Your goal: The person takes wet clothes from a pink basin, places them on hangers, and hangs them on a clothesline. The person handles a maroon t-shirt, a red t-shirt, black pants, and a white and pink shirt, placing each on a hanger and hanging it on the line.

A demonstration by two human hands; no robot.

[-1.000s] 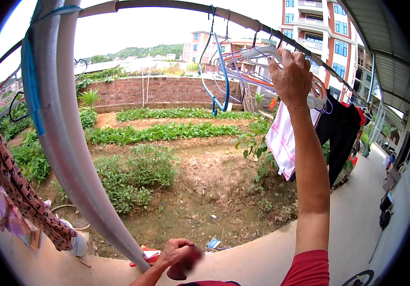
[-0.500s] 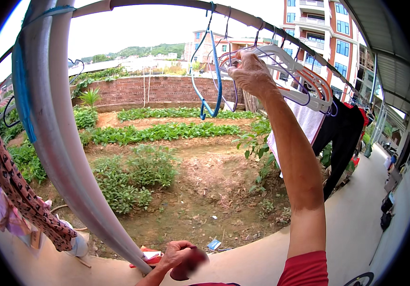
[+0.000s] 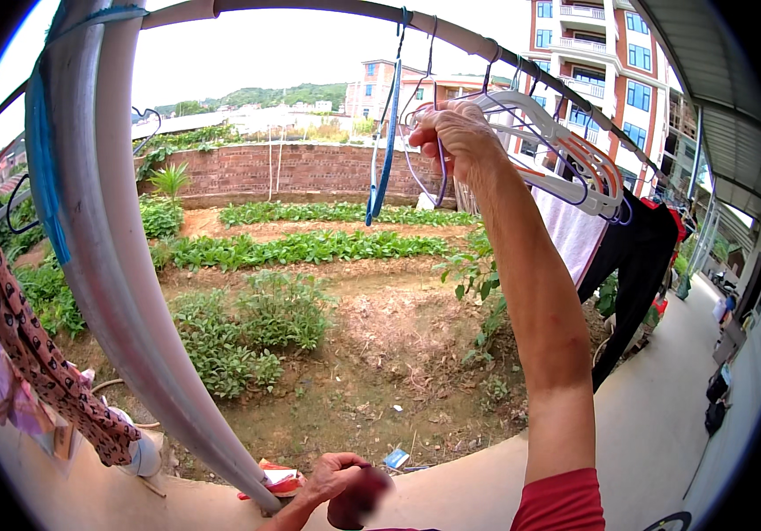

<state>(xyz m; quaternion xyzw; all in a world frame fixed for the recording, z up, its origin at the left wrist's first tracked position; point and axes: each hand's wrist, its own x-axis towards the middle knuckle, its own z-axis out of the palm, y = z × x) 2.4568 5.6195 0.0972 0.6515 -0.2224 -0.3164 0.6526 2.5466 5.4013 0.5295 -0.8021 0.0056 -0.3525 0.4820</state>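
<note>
My right hand (image 3: 462, 140) is raised to the rail, its fingers closed around a thin purple clothes hanger (image 3: 441, 181) that hangs there. Just left of it hangs a blue clothes hanger (image 3: 387, 150), seen nearly edge-on. Several white and orange hangers (image 3: 566, 146) crowd the rail to the right of my hand, partly behind my wrist. Low in the picture my left hand (image 3: 332, 475) grips a dark red, cloth-like item (image 3: 354, 506); part of it is blurred, so its kind is unclear.
A metal rail (image 3: 327, 7) runs overhead from a thick post (image 3: 124, 221) at left. Patterned clothing (image 3: 53, 372) hangs beyond the post; a pale towel (image 3: 566, 230) and black trousers (image 3: 633, 257) hang at right. A planted garden and brick wall (image 3: 239, 170) lie ahead.
My right hand has shifted slightly left and down, its fingers now at the purple hanger. The blue hanger has swung round to nearly edge-on. My left hand barely moved.
</note>
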